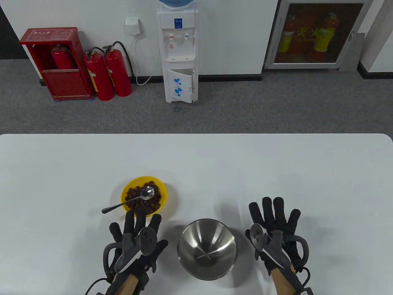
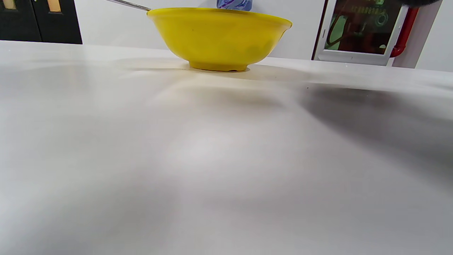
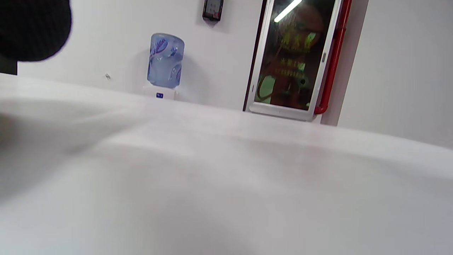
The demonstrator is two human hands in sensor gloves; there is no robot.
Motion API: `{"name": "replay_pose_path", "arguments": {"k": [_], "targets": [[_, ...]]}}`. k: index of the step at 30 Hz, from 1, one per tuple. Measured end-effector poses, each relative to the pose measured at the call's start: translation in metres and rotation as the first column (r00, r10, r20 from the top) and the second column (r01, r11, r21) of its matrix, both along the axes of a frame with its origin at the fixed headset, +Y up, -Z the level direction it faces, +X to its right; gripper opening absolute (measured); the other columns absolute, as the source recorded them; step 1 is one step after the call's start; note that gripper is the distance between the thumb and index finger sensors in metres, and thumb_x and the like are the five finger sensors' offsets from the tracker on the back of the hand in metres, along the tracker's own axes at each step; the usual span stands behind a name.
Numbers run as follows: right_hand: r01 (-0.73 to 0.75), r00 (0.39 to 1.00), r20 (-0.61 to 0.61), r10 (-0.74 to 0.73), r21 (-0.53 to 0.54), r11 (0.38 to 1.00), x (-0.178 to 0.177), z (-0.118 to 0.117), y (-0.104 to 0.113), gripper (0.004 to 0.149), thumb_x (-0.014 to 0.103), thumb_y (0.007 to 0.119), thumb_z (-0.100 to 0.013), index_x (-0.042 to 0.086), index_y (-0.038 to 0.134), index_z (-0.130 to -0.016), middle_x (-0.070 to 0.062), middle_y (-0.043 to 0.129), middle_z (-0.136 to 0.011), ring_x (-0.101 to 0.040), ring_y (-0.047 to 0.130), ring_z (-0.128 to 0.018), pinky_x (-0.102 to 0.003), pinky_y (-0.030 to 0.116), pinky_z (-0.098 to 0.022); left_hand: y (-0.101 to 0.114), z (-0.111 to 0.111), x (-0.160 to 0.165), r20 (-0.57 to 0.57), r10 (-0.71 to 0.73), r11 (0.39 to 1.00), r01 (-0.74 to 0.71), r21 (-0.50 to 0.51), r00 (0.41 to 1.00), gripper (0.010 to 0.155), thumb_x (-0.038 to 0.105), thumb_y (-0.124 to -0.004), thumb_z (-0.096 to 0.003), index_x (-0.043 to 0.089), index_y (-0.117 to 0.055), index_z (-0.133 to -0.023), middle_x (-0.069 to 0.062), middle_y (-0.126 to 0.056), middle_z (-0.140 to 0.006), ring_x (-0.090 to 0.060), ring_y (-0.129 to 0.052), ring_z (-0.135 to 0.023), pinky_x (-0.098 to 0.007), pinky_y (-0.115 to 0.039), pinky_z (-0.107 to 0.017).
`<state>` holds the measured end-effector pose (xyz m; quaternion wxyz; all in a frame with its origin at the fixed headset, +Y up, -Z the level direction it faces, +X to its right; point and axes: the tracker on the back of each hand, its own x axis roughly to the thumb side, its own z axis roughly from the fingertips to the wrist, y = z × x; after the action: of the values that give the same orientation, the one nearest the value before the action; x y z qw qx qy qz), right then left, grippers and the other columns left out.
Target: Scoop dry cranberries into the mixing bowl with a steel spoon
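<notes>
Now both gloved hands lie flat with fingers spread wide, holding nothing. Just beyond the left hand [image 1: 135,245]'s fingertips stands the yellow bowl [image 1: 163,190] of dry cranberries [image 1: 144,204], the steel spoon [image 1: 129,201] resting in it, handle over the rim. Between the left hand and the right hand [image 1: 274,233] sits the steel mixing bowl [image 1: 206,249].

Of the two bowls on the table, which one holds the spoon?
The yellow plastic bowl of dried cranberries: the steel spoon rests in it, handle over its left rim. The steel mixing bowl is empty.
</notes>
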<state>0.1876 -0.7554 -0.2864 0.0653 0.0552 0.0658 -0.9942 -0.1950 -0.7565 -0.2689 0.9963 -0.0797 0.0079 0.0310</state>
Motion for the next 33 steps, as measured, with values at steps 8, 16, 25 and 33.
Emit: {"name": "replay_pose_path", "arguments": {"k": [8,16,25,33], "targets": [[0.098,0.995,0.000,-0.098,-0.018,0.995,0.002,-0.001,0.000,0.088,0.076,0.070,-0.036,0.053,0.013,-0.100,0.014,0.000,-0.111,-0.021,-0.003,-0.108,-0.067,0.004,-0.070,0.010,-0.006,-0.006,-0.025,-0.010,0.997,0.012,0.077,1.000,0.076,0.073,-0.056,-0.0419,0.057,-0.012,-0.102,0.009,0.007,-0.118,-0.029,0.005,-0.113,-0.074,-0.004,-0.068],[0.151,0.988,-0.030,-0.152,-0.030,0.988,-0.002,-0.001,0.002,0.088,0.076,0.069,-0.036,0.053,0.016,-0.101,0.013,0.003,-0.112,-0.021,0.001,-0.109,-0.068,0.007,-0.071,0.033,-0.032,-0.084,-0.304,0.231,0.955,-0.157,0.251,0.924,0.064,0.062,-0.054,-0.0471,0.059,-0.022,-0.102,0.010,-0.001,-0.120,-0.029,-0.002,-0.114,-0.073,-0.010,-0.071],[0.207,0.978,-0.026,-0.209,-0.062,0.976,0.000,-0.002,0.001,0.087,0.076,0.069,-0.037,0.051,0.018,-0.102,0.012,0.005,-0.113,-0.022,0.006,-0.110,-0.069,0.009,-0.071,0.005,-0.041,-0.128,-0.446,0.325,0.946,-0.283,0.159,0.834,0.065,0.061,-0.056,-0.0469,0.048,-0.033,-0.107,0.004,-0.040,-0.123,-0.033,-0.045,-0.114,-0.068,-0.041,-0.075],[0.300,0.952,-0.032,-0.303,-0.078,0.951,0.005,-0.003,0.003,0.086,0.076,0.069,-0.037,0.050,0.021,-0.103,0.011,0.010,-0.114,-0.023,0.010,-0.111,-0.069,0.012,-0.071,0.008,-0.053,-0.127,-0.427,0.302,0.953,-0.279,0.117,0.852,0.066,0.065,-0.057,-0.0460,0.051,-0.036,-0.107,0.003,-0.055,-0.118,-0.032,-0.067,-0.103,-0.061,-0.061,-0.069]]}}
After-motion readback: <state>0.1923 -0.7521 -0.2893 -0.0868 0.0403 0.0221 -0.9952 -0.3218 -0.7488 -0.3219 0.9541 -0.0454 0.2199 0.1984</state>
